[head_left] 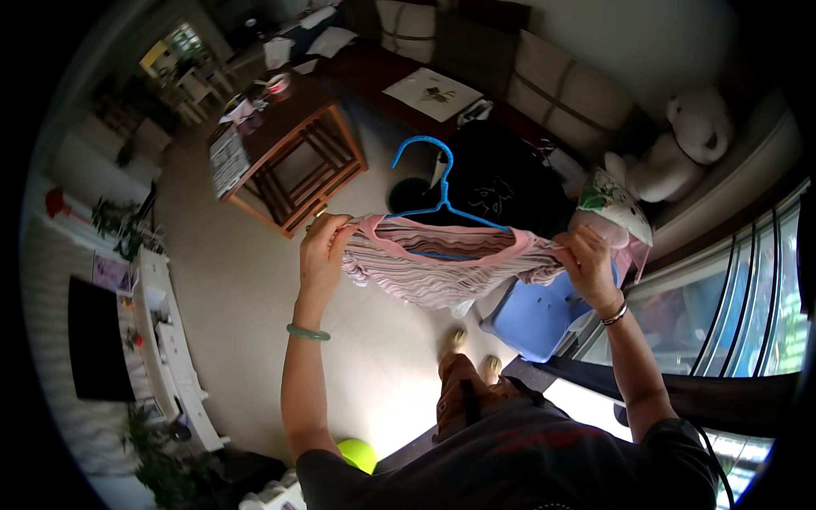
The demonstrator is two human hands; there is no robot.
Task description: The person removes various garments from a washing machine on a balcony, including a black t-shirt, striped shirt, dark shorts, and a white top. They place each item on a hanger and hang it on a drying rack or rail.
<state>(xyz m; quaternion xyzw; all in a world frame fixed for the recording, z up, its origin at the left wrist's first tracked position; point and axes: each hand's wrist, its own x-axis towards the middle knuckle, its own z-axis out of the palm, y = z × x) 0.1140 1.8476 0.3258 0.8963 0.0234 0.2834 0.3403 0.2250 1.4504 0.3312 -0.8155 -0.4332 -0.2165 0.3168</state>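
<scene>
A pink and brown striped shirt [425,272] with a pink neckband hangs on a blue clothes hanger [444,183], stretched out in front of me. The hanger's hook points up and away, and its arms run down into the neck opening. My left hand [321,255] pinches the shirt at its left shoulder, fingers closed. At the opposite shoulder my right hand [588,265] grips the fabric, also closed. Whether the fingers also hold the hanger's ends under the cloth is hidden.
A blue plastic chair [535,314] stands below my right hand, near the window [714,289]. Ahead is a sofa with cushions [561,89] and a white stuffed bear [693,140]. A wooden table [289,136] is at the far left. A yellow-green round object [357,456] sits near my left elbow.
</scene>
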